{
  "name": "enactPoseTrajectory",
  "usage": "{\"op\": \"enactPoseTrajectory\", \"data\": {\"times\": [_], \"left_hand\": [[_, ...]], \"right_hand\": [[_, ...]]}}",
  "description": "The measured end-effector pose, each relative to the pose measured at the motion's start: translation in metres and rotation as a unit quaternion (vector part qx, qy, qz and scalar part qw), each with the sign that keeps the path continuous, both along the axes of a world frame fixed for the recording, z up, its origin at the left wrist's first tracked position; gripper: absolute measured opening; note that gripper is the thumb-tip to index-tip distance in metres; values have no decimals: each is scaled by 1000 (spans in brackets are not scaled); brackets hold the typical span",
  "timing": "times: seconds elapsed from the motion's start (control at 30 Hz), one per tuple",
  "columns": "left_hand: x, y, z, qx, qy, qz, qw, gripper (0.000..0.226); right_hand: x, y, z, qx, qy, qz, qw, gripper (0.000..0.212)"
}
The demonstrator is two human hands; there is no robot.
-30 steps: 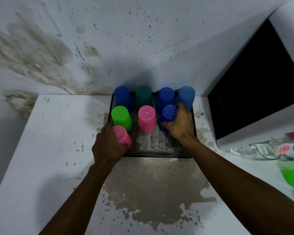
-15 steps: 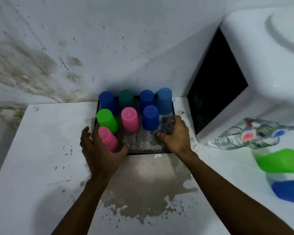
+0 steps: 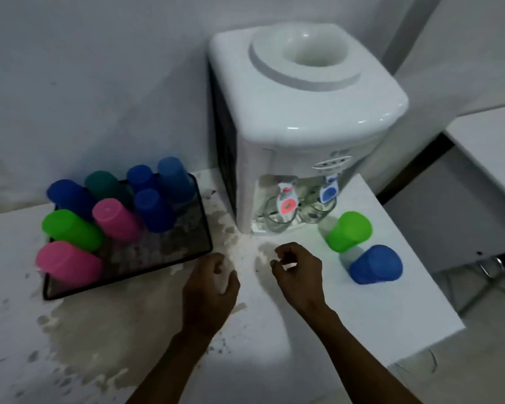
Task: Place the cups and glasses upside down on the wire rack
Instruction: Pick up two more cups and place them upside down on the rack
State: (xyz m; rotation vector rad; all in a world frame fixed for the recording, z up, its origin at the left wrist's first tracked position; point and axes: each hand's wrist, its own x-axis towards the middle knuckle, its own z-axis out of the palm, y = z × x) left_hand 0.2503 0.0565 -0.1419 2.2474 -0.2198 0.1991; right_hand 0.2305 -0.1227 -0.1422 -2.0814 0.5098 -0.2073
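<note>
The black wire rack [image 3: 187, 258] sits at the left on the white counter. Several plastic cups stand upside down on it: blue, teal, pink and green ones, among them a pink cup [image 3: 70, 262] at its front left. A green cup [image 3: 349, 231] and a blue cup [image 3: 375, 265] stand upside down on the counter to the right. Clear glasses [image 3: 277, 220] sit under the dispenser taps. My left hand [image 3: 210, 284] and my right hand [image 3: 299, 272] hover over the counter between rack and loose cups, fingers loosely curled, holding nothing.
A white water dispenser [image 3: 298, 112] stands at the back, with a red tap [image 3: 287, 204] and a blue tap [image 3: 328, 192]. The counter's right edge [image 3: 438, 293] drops off past the loose cups. A stained wet patch [image 3: 123, 330] spreads before the rack.
Both hands left the rack and its cups and drew back to the right. The view swung right, bringing the dispenser and the loose cups into sight.
</note>
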Motion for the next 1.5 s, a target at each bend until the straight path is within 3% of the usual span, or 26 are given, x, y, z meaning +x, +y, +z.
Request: {"op": "enactPoseTrajectory", "data": {"times": [0.23, 0.33, 0.47, 0.6, 0.77, 0.87, 0.97, 1.13, 1.27, 1.4, 1.5], "left_hand": [[-14, -102, 0, 15, 81, -139, 987, 35], [-9, -142, 7, 35, 82, -175, 981, 44], [2, -186, 18, 82, 73, -225, 968, 59], [17, -221, 23, 170, 24, -273, 947, 76], [33, -261, 21, 350, -26, -282, 893, 101], [41, -276, 15, 400, -20, -289, 870, 102], [46, -281, 10, 423, -30, -290, 858, 91], [40, -266, 8, 334, -21, -280, 900, 82], [17, -225, 15, 117, 107, -250, 955, 89], [0, -160, 9, -8, 187, -197, 962, 90], [-2, -105, 4, -86, 254, -100, 958, 87]], "right_hand": [[-41, -77, 19, -181, -46, -107, 977, 47], [-48, -112, 18, -248, 26, -153, 956, 76], [-55, -147, 6, -227, 173, -154, 946, 108], [-63, -165, -5, -157, 156, -135, 966, 97], [-82, -170, -9, -92, 78, -154, 981, 85], [-93, -174, -12, -60, 54, -167, 983, 86], [-102, -178, -12, -50, 39, -173, 983, 87], [-105, -177, 4, -29, 0, -187, 982, 88], [-102, -162, 16, 12, -40, -200, 979, 86], [-94, -132, 20, 66, -52, -160, 984, 91], [-79, -97, 18, 102, -32, -135, 985, 82]]}}
